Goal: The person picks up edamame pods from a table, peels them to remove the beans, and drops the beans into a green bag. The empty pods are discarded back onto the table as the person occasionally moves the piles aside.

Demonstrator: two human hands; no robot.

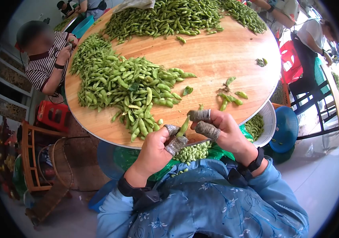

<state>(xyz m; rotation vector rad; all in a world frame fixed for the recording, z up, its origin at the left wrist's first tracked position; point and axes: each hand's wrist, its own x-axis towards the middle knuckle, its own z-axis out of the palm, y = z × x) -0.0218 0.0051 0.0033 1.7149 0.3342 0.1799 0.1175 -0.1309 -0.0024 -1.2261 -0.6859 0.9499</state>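
Note:
A green pod [183, 127] is held upright between my two hands at the table's near edge. My left hand [155, 148] pinches its lower part with thumb and finger, both wrapped in grey tape. My right hand [227, 131], also with taped thumb and finger, is at the pod's upper end, its fingers bent close together. Below the hands, shelled beans [193, 152] lie on green plastic [165, 168] over my lap. A large heap of pods [125, 83] spreads over the round wooden table [169, 51] to the left. A few loose pods [231, 99] lie to the right.
Another heap of pods [169, 18] covers the table's far side. A white basket [269, 123] of pods and a blue basin [284, 129] stand at the right. A person in stripes [46, 59] sits at the left, near a red stool [53, 116]. Other people are farther back.

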